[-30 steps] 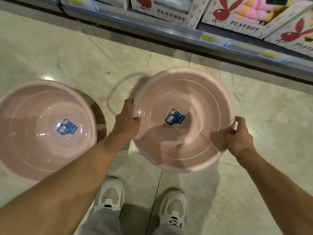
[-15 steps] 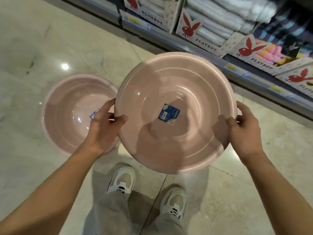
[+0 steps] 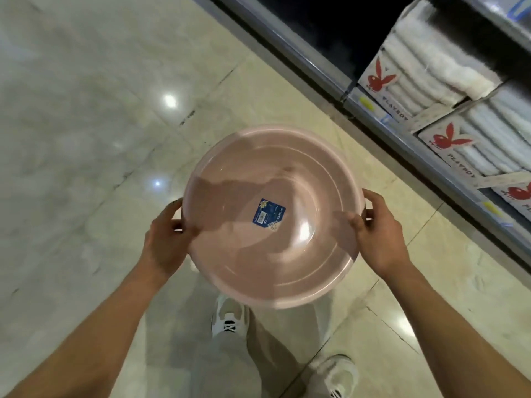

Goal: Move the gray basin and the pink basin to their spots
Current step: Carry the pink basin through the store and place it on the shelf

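Pink basin (image 3: pixel 273 196) aloft, left hand (image 3: pixel 165 239) and right hand (image 3: pixel 379 231) clamped on opposite rims.

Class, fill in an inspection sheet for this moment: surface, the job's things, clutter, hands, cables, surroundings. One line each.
Surface: glossy tiled floor, light spots reflected.
Job's things: pink basin held level above the floor, blue label inside; gray basin not in view.
Clutter: nothing seen.
Hands: left hand and right hand grip opposite rims.
Cables: nothing seen.
Surroundings: shelf at right with boxed towels; white shoes below.
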Available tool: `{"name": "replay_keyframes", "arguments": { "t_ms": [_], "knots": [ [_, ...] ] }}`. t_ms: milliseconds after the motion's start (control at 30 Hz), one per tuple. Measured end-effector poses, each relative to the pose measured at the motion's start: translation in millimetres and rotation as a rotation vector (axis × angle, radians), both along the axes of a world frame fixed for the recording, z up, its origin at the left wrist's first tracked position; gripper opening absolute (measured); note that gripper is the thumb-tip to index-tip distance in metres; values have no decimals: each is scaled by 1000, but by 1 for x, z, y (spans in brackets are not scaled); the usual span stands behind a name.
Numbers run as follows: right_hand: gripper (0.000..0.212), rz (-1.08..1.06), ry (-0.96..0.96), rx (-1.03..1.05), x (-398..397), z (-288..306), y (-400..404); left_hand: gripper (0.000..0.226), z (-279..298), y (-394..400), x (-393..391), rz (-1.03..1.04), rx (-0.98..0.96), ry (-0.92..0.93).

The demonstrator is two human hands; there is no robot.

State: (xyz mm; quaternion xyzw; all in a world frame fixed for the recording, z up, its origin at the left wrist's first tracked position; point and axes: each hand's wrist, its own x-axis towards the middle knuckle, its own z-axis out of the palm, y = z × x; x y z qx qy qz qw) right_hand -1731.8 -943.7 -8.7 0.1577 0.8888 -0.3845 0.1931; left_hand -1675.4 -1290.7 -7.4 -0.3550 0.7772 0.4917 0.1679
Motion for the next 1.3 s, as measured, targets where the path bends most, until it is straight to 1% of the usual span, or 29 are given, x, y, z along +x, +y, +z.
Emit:
{"name": "replay_keyframes", "arguments": {
  "t_ms": [33, 100, 167, 367, 467, 533, 633, 700, 733, 833, 867, 933, 1033, 1133, 1200, 1300],
  "knots": [
    [46, 23, -20, 17, -6, -7, -12, 64, -9, -9, 0, 1, 0, -14],
    [45, 41, -66, 45, -16, -23, -32, 59, -31, -24, -3, -3, -26, -41],
    [46, 42, -102, 79, -25, -42, -47, 54, -55, -31, -10, -38, -110, -73],
    [45, 93, -201, 259, -35, -95, -51, 42, -111, -23, -15, -193, -277, -160],
    [45, 117, -241, 295, -36, -112, -56, 33, -125, -19, -15, -196, -332, -197],
    [43, 109, -263, 314, -38, -122, -58, 31, -127, -16, -16, -186, -357, -207],
    [38, 79, -290, 326, -40, -134, -59, 32, -126, -17, -13, -272, -453, -232],
    [40, 30, -337, 283, -40, -137, -60, 34, -127, -20, -15, -326, -499, -297],
    [42, -1, -370, 251, -40, -138, -61, 35, -130, -21, -17, -300, -456, -328],
    [45, -55, -472, 169, -40, -143, -65, 39, -143, -24, -21, -98, -146, -396],
    [43, -63, -480, 164, -40, -144, -66, 40, -147, -26, -20, -84, -97, -386],
    [42, -50, -454, 173, -43, -143, -67, 42, -150, -32, -14, -97, -82, -330],
    [44, 8, -375, 165, -51, -125, -69, 42, -137, -42, -4, -68, -83, -202],
    [44, 40, -283, 127, -68, -85, -83, 33, -98, -53, -2, -7, -155, -50],
    [43, 53, -183, 76, -83, -45, -97, 31, -59, -63, -6, 57, -201, 28],
    [42, 74, -65, -56, -109, 36, -125, 28, 24, -78, -14, 241, -202, 60]
  ]
}}
